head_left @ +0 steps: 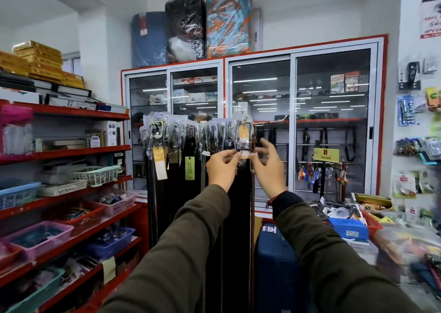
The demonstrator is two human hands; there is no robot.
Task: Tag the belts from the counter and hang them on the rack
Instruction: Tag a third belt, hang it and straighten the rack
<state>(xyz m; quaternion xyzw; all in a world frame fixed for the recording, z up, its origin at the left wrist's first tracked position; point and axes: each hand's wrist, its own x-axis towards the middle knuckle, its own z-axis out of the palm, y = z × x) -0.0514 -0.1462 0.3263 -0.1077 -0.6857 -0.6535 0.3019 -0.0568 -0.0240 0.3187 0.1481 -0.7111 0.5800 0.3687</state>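
Belt (241,193): hanging, rightmost on rack (191,126) | small tag (244,155): pinched by left hand (220,167) fingertips | right hand (268,167): fingers spread, touching tag's edge, grip unclear

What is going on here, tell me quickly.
A person in a shop stands at a rack of hanging belts. Both arms are stretched out to the rightmost belt, which hangs in clear plastic wrap. The left hand and right hand pinch a small pale tag at the bottom of its wrapped buckle end. Other belts alongside carry yellow and green tags. More goods lie on the counter to the right.
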